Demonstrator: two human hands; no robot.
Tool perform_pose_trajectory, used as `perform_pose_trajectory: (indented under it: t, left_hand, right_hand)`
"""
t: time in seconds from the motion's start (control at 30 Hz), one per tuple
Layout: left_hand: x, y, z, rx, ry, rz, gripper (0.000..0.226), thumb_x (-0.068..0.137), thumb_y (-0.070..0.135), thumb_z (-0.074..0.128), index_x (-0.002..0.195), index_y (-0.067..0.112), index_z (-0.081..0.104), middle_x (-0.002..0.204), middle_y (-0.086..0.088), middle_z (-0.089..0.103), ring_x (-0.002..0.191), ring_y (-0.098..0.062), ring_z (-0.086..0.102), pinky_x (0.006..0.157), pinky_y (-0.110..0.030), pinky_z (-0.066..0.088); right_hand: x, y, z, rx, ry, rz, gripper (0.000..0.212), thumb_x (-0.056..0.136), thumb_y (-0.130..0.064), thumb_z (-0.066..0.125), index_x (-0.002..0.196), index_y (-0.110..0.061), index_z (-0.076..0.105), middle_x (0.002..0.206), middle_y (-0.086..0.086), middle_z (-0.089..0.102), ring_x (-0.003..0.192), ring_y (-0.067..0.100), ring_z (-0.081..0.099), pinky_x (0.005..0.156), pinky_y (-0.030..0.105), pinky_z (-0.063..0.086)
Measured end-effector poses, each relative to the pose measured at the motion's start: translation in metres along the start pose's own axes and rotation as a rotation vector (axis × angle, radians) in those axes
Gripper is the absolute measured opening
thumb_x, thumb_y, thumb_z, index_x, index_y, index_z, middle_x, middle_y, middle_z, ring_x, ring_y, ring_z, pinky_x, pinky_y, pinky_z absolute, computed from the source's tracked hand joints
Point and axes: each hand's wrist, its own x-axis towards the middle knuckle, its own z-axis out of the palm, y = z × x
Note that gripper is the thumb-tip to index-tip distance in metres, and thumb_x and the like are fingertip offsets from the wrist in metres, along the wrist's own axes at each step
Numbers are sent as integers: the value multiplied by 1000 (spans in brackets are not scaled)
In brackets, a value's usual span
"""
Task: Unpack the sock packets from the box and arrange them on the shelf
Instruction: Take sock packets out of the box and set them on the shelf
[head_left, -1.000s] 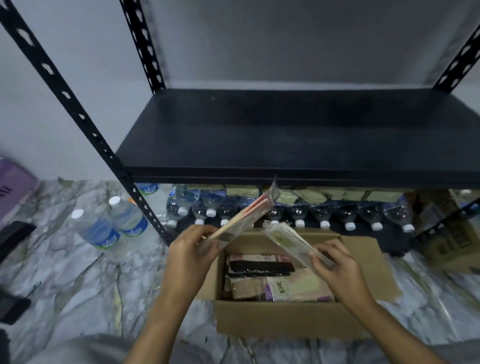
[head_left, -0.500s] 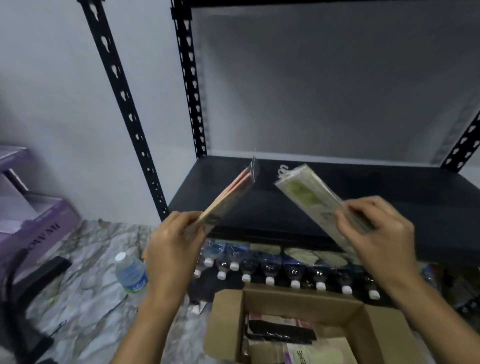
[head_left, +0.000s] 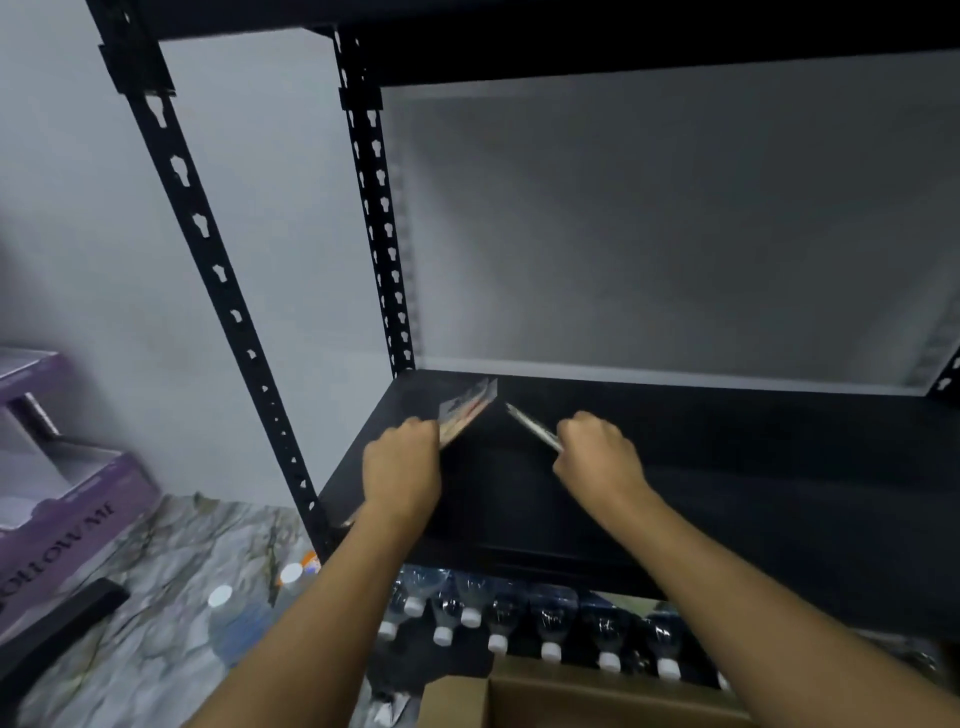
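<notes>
Both my arms reach over the black shelf board (head_left: 753, 467) of the metal rack. My left hand (head_left: 402, 467) grips a pink-and-red sock packet (head_left: 465, 408) held on edge near the shelf's back left corner. My right hand (head_left: 597, 454) grips a second, pale packet (head_left: 530, 423), seen edge-on and tilted toward the first. The two packets lean together like a tent above the board; whether they touch it I cannot tell. Only the top rim of the open cardboard box (head_left: 571, 696) shows at the bottom edge; its contents are out of view.
A row of water bottles (head_left: 519, 623) lies under the shelf, behind the box. Two loose bottles (head_left: 234, 618) stand on the marble floor to the left. A purple carton (head_left: 62, 519) sits at far left. The rack's black uprights (head_left: 218, 270) rise on the left.
Both hands have lifted the packets out of the box and carried them forward over the shelf's back left part. The view has tilted upward, so the box has dropped almost out of frame.
</notes>
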Motion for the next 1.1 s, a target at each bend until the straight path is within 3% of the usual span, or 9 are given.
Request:
perform_pose_trajectory:
  t: [0.1,0.17,0.3,0.5,0.6,0.7,0.87,0.97,1.1]
  left_hand:
    - [5,8,12,31,-92,-8,27,87,1,48,108,14,60,112,-6,63,102,-29,63,71,-35,42]
    - [9,9,20,1,-142,-17,21,87,7,54,106,14,60,113,-5,63,102,-28,63,73,-34,43]
    - [14,6,34,-98,-247,-79,44,76,41,78,105,14,60,112,-3,61,104,-26,60,77,-36,46]
    - [4,4,49,-289,-264,-117,54,78,59,68,101,10,67,109,-7,58,104,-26,55,83,-39,51]
    - [-10,-4,52,-389,-123,-104,44,87,50,60,117,18,68,119,-5,60,110,-26,53,91,-39,45]
    - [-29,-14,55,-345,-9,-115,49,88,54,55,129,26,60,129,0,52,120,-24,44,98,-42,38]
    - [-48,-24,63,-338,-165,-237,84,80,71,53,148,29,31,154,-10,29,142,-37,20,115,-51,19]
    - [-52,-24,60,-281,-209,-250,81,81,71,50,149,33,27,157,-9,24,144,-37,16,116,-54,13]
    - [-53,-26,56,-252,-226,-227,75,80,67,50,146,40,30,153,-4,29,140,-38,22,115,-57,15]
  right_hand:
    - [12,-7,20,9,-79,31,27,82,0,59,109,-4,61,105,11,61,96,29,62,72,37,52]
    - [18,-8,29,26,-122,46,25,81,1,59,105,-5,62,108,10,62,99,28,62,75,35,51]
    - [24,-7,40,103,-148,69,18,83,-14,64,99,-7,61,108,8,62,100,27,61,72,31,46]
    - [13,-3,47,266,-198,101,36,85,-33,66,108,-6,64,113,9,61,102,25,59,81,32,49]
    - [-2,7,38,331,-118,77,39,87,-30,62,121,-11,62,123,6,59,114,21,54,93,32,47]
    - [-21,28,32,262,-76,66,42,87,-36,59,125,-16,59,128,2,53,119,21,43,99,36,43]
    - [-47,58,29,96,-225,244,75,78,-68,50,137,-23,37,137,8,37,122,33,34,101,46,34]
    - [-58,56,32,69,-278,258,85,74,-74,48,140,-23,32,137,11,38,123,34,34,102,46,31]
    - [-66,48,36,59,-225,260,81,75,-70,50,138,-22,35,134,11,40,122,32,33,100,44,31]
